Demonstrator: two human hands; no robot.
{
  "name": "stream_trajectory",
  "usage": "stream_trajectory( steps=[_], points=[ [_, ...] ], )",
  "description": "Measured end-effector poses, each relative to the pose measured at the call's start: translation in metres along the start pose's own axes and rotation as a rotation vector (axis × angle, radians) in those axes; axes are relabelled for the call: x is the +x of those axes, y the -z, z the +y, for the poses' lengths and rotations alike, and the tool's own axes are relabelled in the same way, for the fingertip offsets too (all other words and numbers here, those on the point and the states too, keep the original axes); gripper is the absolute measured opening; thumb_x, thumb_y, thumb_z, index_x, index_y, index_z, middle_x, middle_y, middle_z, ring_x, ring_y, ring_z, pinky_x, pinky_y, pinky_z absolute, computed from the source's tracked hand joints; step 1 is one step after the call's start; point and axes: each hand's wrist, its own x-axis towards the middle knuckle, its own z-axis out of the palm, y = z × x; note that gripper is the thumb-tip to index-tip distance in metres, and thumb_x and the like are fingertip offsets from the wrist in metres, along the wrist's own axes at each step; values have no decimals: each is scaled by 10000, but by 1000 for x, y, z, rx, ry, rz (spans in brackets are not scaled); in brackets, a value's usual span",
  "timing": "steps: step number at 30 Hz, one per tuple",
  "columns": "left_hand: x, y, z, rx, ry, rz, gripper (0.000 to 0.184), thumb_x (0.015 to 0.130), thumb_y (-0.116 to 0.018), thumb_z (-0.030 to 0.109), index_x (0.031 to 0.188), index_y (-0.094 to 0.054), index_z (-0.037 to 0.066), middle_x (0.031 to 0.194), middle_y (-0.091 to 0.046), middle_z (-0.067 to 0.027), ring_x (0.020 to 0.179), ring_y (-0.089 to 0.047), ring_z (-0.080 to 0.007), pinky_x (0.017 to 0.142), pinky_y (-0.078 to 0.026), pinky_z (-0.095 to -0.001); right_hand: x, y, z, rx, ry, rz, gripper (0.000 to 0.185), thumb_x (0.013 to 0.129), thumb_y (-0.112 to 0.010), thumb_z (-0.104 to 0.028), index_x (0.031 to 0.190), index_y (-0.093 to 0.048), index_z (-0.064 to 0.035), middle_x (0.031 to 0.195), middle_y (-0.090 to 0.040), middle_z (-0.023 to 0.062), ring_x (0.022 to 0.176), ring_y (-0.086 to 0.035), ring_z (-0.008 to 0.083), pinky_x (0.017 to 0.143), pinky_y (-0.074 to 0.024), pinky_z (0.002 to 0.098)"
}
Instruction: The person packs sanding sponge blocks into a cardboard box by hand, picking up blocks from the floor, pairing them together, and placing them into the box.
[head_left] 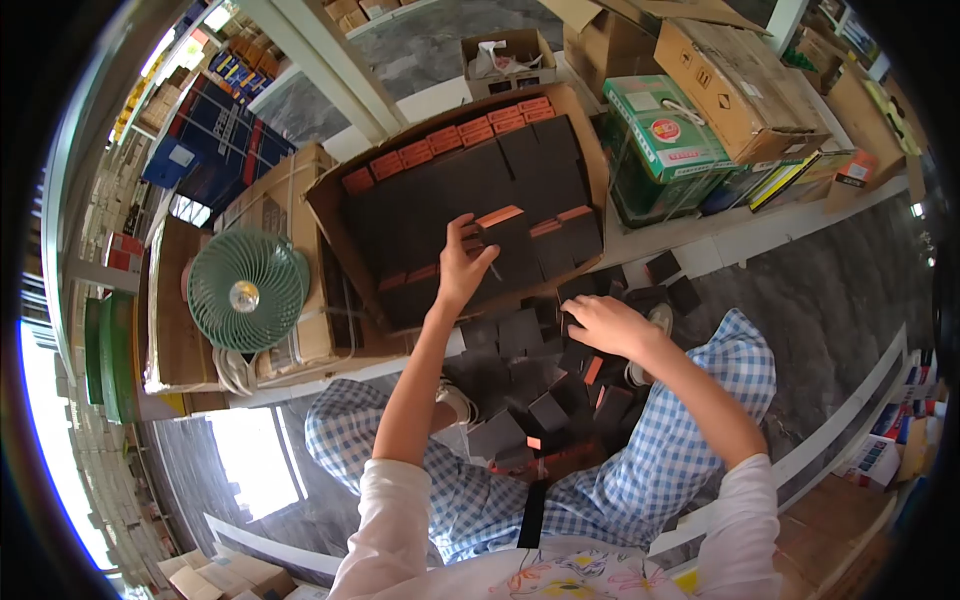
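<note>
A large open carton [318,200] holds rows of small black boxes with orange ends. Inside it, my left hand [466,262] is over the boxes, its thumb and fingers apart, beside a raised black box with an orange edge [503,230]. Whether the fingers touch that box is hard to tell. My right hand [606,322] is lower, to the right, above a loose pile of black boxes [520,333] on the floor between my legs. Its fingers curl down at a dark box, and their grip is hidden.
A green fan [247,290] stands left of the carton on cardboard boxes. To the right are a green box [668,130] and a brown carton [735,90]. A small open box [508,62] sits behind. My knees flank the floor pile.
</note>
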Motion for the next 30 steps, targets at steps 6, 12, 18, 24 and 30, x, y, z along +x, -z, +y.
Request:
stream_trajectory(
  steps=[6,12,18,24,30],
  points=[
    [64,-61,25,-281,272,-136,542,883,-653,100,1353,-386,63,1241,-508,-157,1102,-571,-237,802,-564,-362,1,-2,5,-312,-198,-495,341,791,-655,-312,978,-663,-27,904,-677,159,893,-665,308,903,-477,455],
    [115,-109,-25,-40,-32,-88,533,889,-663,144,1355,-416,72,1320,-502,-184,1186,-539,-311,933,-490,-410,14,-8,19,-331,-99,-120,215,814,-602,-220,930,-659,-49,884,-664,139,896,-642,291,825,-451,443],
    [127,-125,-33,63,-15,-135,512,904,-639,132,1363,-417,76,1319,-492,-161,1188,-535,-294,946,-487,-394,16,-14,18,-426,-232,-269,242,801,-624,-206,984,-657,-52,961,-652,121,934,-619,281,845,-419,440],
    [116,-133,-17,178,26,-97,519,893,-609,190,1371,-436,83,1293,-444,-157,1209,-473,-311,998,-417,-414,15,6,-11,-333,-190,-400,281,782,-684,-160,1051,-709,-82,1063,-667,103,1055,-610,264,931,-389,488],
    [113,-144,-25,262,81,-34,541,878,-625,200,1357,-428,45,1252,-450,-169,1138,-496,-327,951,-435,-412,17,-8,1,-434,-116,-163,198,767,-676,-238,873,-661,-72,847,-645,85,857,-618,237,770,-422,399]
  ],
)
